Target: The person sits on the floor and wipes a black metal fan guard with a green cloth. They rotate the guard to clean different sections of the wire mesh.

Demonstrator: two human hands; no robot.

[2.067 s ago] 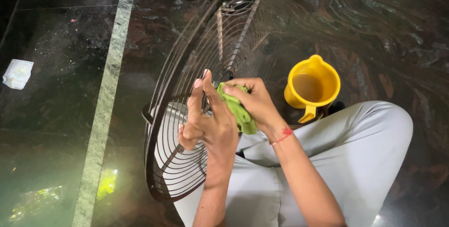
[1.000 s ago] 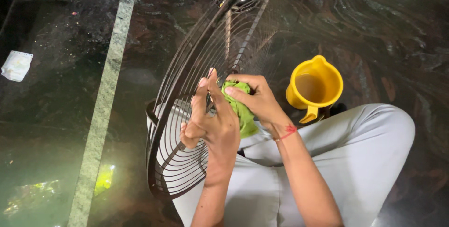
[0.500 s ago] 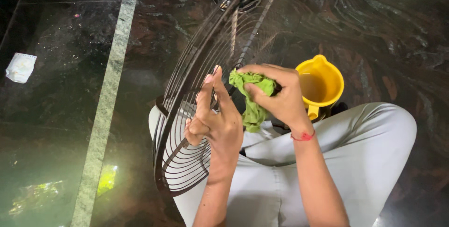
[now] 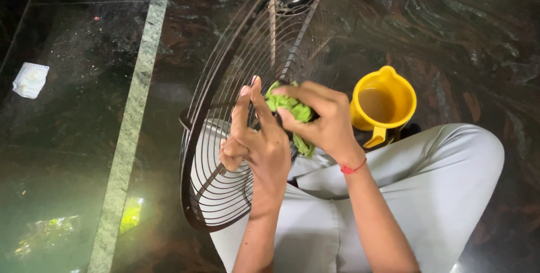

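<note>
A green cloth (image 4: 289,110), bunched in the right hand (image 4: 320,120), presses the fan grille (image 4: 225,138) again after lifting clear half a second ago; the left hand (image 4: 256,141) steadies the wires, fingers extended. A yellow jug (image 4: 388,104) stands right of the fingers.

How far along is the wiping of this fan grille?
Done: cannot tell which wires are clean. In hand: right hand presses the green cloth on the wire fan grille, left hand steadying it. Left: outer rings; yellow jug of water sits alongside.
</note>
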